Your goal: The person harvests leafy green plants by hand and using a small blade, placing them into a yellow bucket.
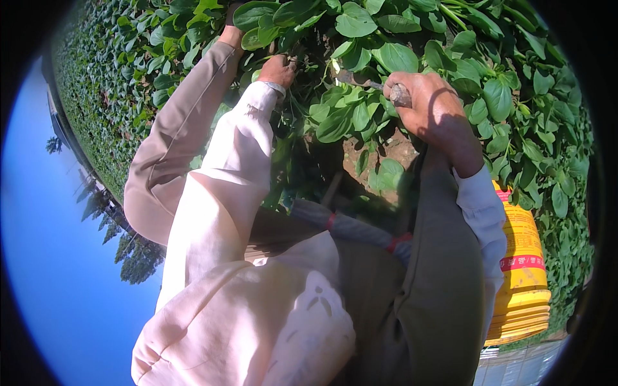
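My right hand (430, 109) is closed round the wooden handle of a small knife-like tool (360, 81). Its narrow, brownish metal blade points left into the leafy green plants (393, 58), close to a pale stem base. To the left of the blade, my left hand (278, 72) is a fist low among leaves and stems. Foliage and shadow hide what it grips. Broad, rounded leaves (347, 119) hang just below the tool, between my two hands.
A yellow bucket (523, 273) with a red band lies beside my right forearm. Bare soil (380, 157) shows between my knees, and a grey padded roll (360, 233) with red bands lies across in front of me. Dense leafy rows (106, 96) stretch away at left.
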A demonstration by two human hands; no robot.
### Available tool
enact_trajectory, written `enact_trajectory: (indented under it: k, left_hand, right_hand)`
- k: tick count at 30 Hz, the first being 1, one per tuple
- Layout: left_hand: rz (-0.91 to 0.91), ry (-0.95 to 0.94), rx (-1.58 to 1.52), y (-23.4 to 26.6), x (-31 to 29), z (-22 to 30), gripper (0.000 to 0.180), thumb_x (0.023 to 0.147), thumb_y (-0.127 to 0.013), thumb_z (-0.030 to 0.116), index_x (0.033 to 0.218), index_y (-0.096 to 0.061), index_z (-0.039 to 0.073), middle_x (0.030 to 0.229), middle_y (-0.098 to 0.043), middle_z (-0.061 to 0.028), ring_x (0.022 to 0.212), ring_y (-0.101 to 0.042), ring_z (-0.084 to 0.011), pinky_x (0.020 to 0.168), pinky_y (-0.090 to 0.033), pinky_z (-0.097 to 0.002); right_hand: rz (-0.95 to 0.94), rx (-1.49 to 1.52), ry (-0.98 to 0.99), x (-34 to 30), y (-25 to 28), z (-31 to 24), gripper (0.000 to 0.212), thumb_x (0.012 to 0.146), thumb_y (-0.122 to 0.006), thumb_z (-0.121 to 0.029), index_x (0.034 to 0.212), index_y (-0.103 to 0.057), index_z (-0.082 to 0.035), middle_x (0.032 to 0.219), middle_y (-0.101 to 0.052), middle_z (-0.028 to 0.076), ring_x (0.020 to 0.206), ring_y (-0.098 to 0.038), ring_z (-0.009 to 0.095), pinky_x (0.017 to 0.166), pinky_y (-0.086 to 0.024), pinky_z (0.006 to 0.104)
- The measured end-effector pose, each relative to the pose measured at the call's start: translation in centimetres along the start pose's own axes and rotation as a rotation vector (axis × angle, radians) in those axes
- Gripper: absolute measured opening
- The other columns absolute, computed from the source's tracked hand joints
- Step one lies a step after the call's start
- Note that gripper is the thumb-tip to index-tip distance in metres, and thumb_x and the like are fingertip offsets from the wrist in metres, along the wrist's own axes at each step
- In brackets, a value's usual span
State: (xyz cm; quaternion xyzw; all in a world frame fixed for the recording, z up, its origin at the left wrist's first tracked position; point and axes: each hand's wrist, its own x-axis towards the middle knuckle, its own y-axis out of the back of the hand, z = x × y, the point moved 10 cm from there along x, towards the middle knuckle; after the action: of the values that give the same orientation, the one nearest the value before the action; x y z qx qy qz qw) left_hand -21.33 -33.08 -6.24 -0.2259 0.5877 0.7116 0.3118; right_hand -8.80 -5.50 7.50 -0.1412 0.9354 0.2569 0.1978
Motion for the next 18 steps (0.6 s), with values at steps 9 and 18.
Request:
enact_trajectory:
  k: [9, 18]
  left_hand:
    - [-0.058, 0.165, 0.435, -3.0, -3.3, 4.7, 0.033, 0.081, -0.061, 0.029, 0.106, -0.066, 0.009, 0.105, -0.067, -0.0183, 0.097, -0.064, -0.0366, 0.082, -0.053, -0.0442]
    - [-0.188, 0.139, 0.309, -3.0, -0.8, 2.2, 0.042, 0.071, -0.063, 0.017, 0.11, -0.064, 0.001, 0.107, -0.066, -0.0208, 0.105, -0.062, -0.0344, 0.088, -0.05, -0.0379]
  right_hand:
    - [0.086, -0.008, 0.07, 0.1, -0.5, 0.6, 0.019, 0.071, -0.059, -0.01, 0.089, -0.062, -0.006, 0.079, -0.061, 0.02, 0.084, -0.057, 0.04, 0.074, -0.046, 0.0486]
    - [0.022, 0.008, 0.026, 0.2, -0.8, 1.3, 0.021, 0.072, -0.06, -0.01, 0.093, -0.063, -0.008, 0.082, -0.063, 0.017, 0.082, -0.059, 0.038, 0.074, -0.049, 0.0458]
